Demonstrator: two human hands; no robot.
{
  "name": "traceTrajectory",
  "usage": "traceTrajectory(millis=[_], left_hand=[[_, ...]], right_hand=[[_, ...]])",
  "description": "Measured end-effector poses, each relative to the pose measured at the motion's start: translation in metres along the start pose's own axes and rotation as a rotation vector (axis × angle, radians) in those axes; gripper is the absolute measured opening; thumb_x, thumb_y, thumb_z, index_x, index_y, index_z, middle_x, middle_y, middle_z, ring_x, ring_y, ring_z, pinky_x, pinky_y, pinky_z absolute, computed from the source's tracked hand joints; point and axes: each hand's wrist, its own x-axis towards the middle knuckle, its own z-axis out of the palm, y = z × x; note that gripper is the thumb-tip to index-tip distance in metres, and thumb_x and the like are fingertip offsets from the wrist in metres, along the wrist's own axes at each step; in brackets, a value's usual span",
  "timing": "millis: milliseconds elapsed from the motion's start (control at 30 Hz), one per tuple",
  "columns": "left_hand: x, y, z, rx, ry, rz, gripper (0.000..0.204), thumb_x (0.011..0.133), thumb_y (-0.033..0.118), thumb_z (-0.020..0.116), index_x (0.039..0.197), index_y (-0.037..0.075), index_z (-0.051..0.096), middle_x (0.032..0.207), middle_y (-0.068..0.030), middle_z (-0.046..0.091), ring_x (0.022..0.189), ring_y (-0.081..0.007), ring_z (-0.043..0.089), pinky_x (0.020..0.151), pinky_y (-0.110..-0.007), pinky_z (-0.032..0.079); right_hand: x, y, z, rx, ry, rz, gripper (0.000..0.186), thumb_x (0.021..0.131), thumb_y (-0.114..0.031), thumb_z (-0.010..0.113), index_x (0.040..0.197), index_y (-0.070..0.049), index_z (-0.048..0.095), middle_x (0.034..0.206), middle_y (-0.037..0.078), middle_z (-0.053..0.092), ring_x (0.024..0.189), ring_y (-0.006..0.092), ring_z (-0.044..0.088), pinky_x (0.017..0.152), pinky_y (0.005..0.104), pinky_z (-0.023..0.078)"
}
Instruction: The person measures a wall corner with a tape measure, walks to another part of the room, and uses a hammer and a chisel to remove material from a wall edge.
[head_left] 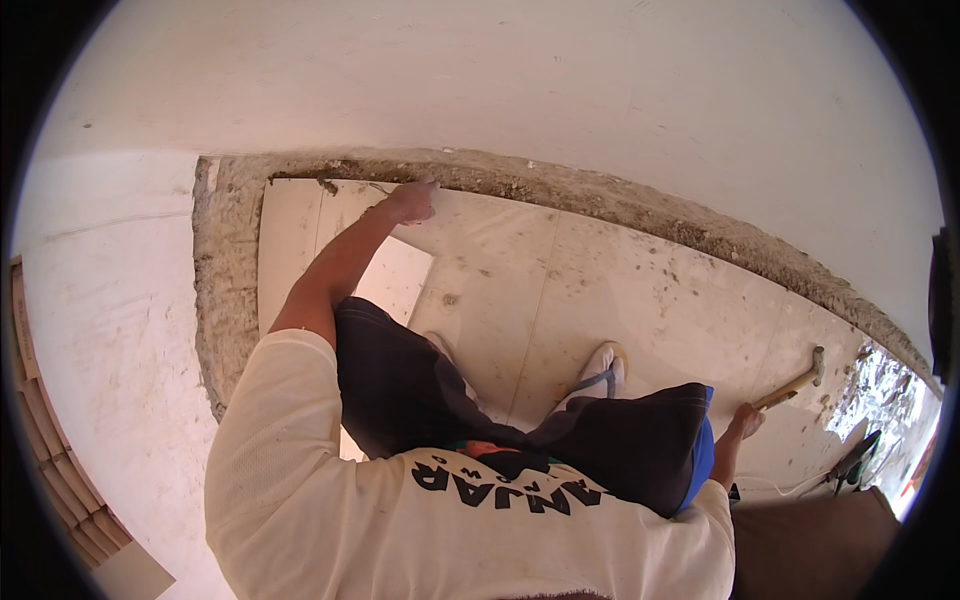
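Observation:
My left hand [410, 203] reaches to the far edge of the white floor tiles [500, 260], its fingers bent at a rough mortar strip [600, 190] along the wall's base. What they hold, if anything, is hidden; a thin wire-like piece [378, 188] shows beside them. My right hand [745, 420] is closed on the wooden handle of a hammer [818, 365], whose head lies over the tiles at the right. A loose white tile [402, 265] lies under my left arm.
A pale wall [500, 80] rises beyond the strip. Stacked tiles or boxes [45, 420] line the far left. Dark tools and a white cord [800, 485] lie at the lower right, near a brown surface [830, 540]. My sandaled feet [600, 375] rest on the tiles.

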Motion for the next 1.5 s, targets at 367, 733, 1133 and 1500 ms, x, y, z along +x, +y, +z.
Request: traceTrajectory(millis=[367, 733, 1133, 1500], left_hand=[[0.024, 0.017, -0.009, -0.070, 0.141, -0.052, 0.023, 0.073, 0.021, 0.065, 0.084, 0.002, 0.059, 0.078, -0.0164, 0.063, 0.074, -0.0318, 0.065, 0.065, -0.042, 0.051], [-0.078, 0.106, -0.078, -0.143, 0.045, -0.030, 0.022, 0.070, 0.015, 0.063, 0.072, -0.004, 0.053, 0.068, -0.0188, 0.059, 0.067, -0.0348, 0.064, 0.063, -0.041, 0.049], [-0.360, 0.226, -0.313, -0.239, -0.048, -0.062, 0.026, 0.073, 0.017, 0.066, 0.088, -0.005, 0.066, 0.075, -0.0114, 0.065, 0.067, -0.0166, 0.061, 0.063, -0.031, 0.050], [-0.443, 0.705, -0.364, -1.071, -1.041, 0.099, 0.039, 0.084, 0.026, 0.060, 0.114, 0.002, 0.055, 0.103, -0.0127, 0.065, 0.072, -0.0167, 0.059, 0.064, -0.032, 0.052]], right_hand=[[0.033, -0.020, -0.011, 0.732, -0.131, 0.109, 0.064, 0.077, -0.042, 0.069, 0.102, 0.010, 0.041, 0.092, 0.021, 0.054, 0.085, 0.0309, 0.051, 0.073, 0.0374, 0.041], [-0.011, -0.037, -0.186, 1.963, -0.604, 0.376, 0.013, 0.080, -0.013, 0.057, 0.084, -0.011, 0.044, 0.063, 0.004, 0.050, 0.041, 0.0087, 0.039, 0.031, 0.0189, 0.029], [-0.229, 0.022, -0.559, 2.051, -1.103, 0.598, 0.013, 0.082, -0.011, 0.051, 0.090, -0.006, 0.042, 0.069, 0.005, 0.050, 0.042, 0.0042, 0.032, 0.032, 0.0191, 0.030], [-0.320, 0.137, -0.839, 1.823, -1.207, 0.433, 0.023, 0.081, -0.015, 0.060, 0.096, 0.002, 0.057, 0.072, 0.003, 0.054, 0.045, 0.0062, 0.038, 0.038, 0.0210, 0.029]])
